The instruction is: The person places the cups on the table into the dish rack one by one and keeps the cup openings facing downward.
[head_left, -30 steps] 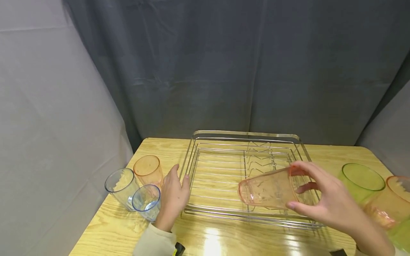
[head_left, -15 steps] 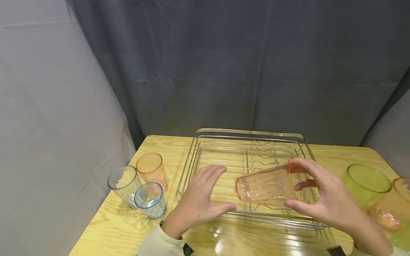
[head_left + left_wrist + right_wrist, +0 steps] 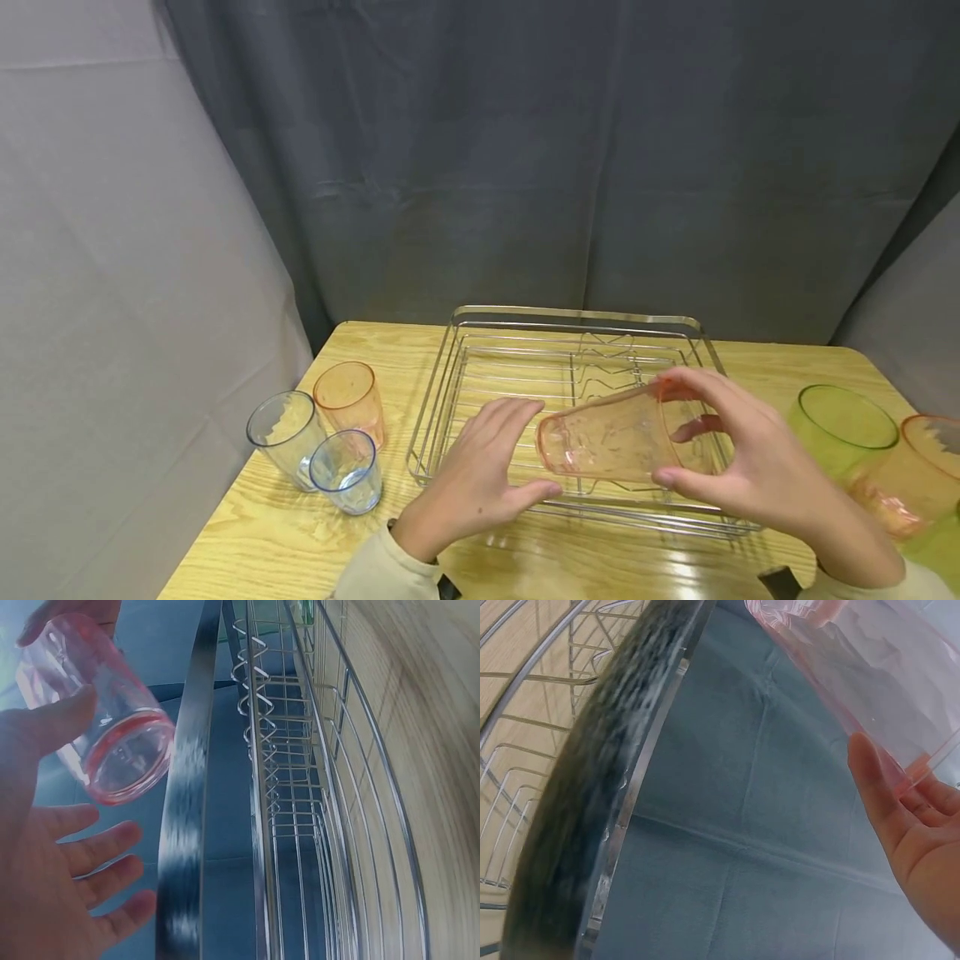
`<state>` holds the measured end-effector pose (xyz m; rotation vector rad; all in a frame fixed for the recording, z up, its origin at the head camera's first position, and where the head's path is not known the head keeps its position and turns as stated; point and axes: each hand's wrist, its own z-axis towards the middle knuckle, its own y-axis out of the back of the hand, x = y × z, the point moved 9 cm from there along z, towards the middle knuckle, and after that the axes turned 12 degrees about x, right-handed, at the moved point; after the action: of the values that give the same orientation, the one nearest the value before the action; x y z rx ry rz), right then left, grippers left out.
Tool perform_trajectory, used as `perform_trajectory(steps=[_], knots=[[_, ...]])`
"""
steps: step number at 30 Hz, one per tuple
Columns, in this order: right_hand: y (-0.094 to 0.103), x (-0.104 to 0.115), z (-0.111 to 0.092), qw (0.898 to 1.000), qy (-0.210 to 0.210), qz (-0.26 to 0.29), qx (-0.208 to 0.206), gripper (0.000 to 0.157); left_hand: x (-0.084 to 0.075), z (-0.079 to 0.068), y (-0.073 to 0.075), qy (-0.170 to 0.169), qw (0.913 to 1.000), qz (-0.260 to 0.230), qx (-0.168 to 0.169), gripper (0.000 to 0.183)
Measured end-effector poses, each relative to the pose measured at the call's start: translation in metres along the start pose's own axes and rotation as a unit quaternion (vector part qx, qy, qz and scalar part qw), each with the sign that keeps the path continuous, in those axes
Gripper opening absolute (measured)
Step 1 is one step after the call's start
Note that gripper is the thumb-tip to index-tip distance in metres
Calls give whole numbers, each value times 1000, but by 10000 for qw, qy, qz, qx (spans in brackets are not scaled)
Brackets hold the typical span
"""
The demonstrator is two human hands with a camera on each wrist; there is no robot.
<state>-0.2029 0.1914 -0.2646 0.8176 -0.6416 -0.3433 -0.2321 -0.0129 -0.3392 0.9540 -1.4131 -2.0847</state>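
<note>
A clear orange tumbler [image 3: 600, 437] is tipped on its side above the wire dish rack [image 3: 577, 315], its base toward the left. My right hand [image 3: 738, 458] grips it at the rim, thumb below and fingers above; the right wrist view shows the thumb pressed on the tumbler's wall [image 3: 885, 675]. Around the base end, my left hand [image 3: 483, 475] stands with thumb and fingers spread apart. In the left wrist view the left hand's fingers [image 3: 105, 862] are apart from the base, which has a reddish ring, and nothing is between them.
On the table's left stand a clear dark-rimmed tumbler [image 3: 285, 442], an orange one [image 3: 351, 408] and a blue-rimmed one [image 3: 347, 475]. A green tumbler [image 3: 843, 433] and another orange one [image 3: 900, 492] stand at right. Grey curtains [image 3: 480, 167] enclose the back and sides.
My left hand has moved right, from beside the left tumblers to the held tumbler's base end, its fingers spreading. My right hand has shifted slightly left with the orange tumbler.
</note>
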Motion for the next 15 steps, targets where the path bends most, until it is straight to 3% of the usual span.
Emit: perform_trajectory(steps=[8,15], knots=[[-1,5,3,9999,120,87,17,96,3,0,-7,232,9994,-221,152,82],[-4,6,5,9994,65,340,90,94,0,-2,-5,-110,9993,-264,-247,79]])
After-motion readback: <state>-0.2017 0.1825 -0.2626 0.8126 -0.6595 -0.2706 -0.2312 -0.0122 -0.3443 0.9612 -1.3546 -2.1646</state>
